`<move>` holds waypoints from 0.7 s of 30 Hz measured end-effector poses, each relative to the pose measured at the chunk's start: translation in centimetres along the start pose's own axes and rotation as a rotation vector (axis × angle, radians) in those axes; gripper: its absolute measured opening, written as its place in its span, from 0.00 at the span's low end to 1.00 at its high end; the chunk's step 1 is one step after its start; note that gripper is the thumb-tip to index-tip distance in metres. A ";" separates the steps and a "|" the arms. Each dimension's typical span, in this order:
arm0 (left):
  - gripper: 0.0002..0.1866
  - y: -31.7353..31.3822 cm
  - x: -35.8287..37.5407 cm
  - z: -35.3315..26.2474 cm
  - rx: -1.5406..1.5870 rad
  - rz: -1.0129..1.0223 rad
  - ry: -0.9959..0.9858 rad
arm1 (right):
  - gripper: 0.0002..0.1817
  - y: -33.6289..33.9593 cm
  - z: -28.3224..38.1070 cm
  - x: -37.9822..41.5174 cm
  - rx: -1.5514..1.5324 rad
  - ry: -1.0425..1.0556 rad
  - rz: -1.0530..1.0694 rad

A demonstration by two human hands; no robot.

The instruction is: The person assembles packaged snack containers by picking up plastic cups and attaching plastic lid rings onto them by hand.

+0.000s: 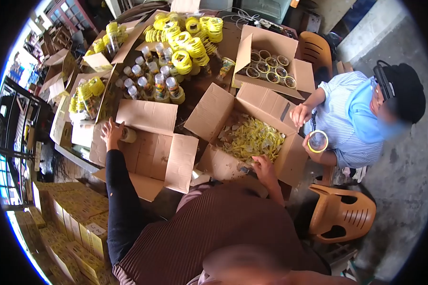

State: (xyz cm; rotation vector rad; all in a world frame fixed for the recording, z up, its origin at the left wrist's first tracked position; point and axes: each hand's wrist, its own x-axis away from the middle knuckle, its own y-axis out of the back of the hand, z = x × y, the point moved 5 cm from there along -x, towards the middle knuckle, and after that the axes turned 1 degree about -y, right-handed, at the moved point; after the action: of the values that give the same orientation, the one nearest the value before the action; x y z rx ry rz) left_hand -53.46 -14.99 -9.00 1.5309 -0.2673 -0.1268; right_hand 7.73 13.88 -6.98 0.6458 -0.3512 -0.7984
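Observation:
My left hand, its fingers spread, is at the left edge of an open cardboard box. Beside its thumb, a clear container with a pale yellow rim sits in the box's upper left corner. My right hand is at the near edge of another open box, which holds yellow and clear plastic scraps. The fingers of this hand are drawn together; whatever they hold is too small to tell.
Clear cups and yellow ring stacks crowd the table's far side. Rimmed jars fill a box at the back right. A co-worker holds a yellow-rimmed container. Orange chairs and stacked cartons stand nearby.

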 end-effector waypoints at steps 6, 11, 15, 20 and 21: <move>0.38 1.4 1.3 -4.4 -0.097 -0.155 0.014 | 0.12 2.5 -0.9 1.4 0.004 -0.059 -0.080; 0.25 4.4 3.7 -13.9 0.097 -0.440 -0.404 | 0.13 2.4 -2.5 2.1 0.107 -0.117 -0.024; 0.20 5.6 6.7 -22.4 0.312 -0.431 -0.722 | 0.13 2.0 -2.2 2.0 0.085 -0.131 0.002; 0.13 0.4 8.6 -28.9 0.327 -0.233 -1.114 | 0.11 1.8 -1.5 1.8 0.056 -0.172 0.048; 0.13 -0.6 8.5 -29.3 0.326 -0.228 -1.113 | 0.11 1.7 -1.8 2.0 0.055 -0.176 0.051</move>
State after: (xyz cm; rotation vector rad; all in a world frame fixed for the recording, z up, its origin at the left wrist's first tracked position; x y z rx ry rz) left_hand -37.87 11.27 -9.36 1.6719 -1.0243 -1.1750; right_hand 10.86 14.00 -7.11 0.6172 -0.5494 -0.8006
